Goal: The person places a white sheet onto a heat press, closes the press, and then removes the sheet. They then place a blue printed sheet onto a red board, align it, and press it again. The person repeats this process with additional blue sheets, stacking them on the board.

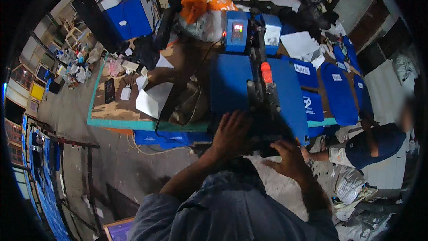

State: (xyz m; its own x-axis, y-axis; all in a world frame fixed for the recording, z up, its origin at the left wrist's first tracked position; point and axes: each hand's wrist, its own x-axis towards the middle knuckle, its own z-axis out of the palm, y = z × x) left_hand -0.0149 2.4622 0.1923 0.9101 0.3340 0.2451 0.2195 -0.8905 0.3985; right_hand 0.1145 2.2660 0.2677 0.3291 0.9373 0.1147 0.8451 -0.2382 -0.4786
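A blue heat press (233,78) stands at the table's front edge, with a control box (236,33) behind it showing lit red digits. An orange-gripped lever (266,73) rises at its middle. My left hand (232,131) lies flat, fingers stretched out, over a dark area at the press's near left edge. On the other side, my right hand (289,157) has its thumb spread from the fingers beside the near right part of the press. Neither hand appears to hold anything. Shadow hides what lies beneath the fingertips.
Blue fabric pieces (339,94) with white labels lie right of the press. White paper sheets (154,100), a phone (109,91) and a cable are on the table's left. A person (376,145) in dark clothing sits at right. Plastic bags (350,185) fill the floor there.
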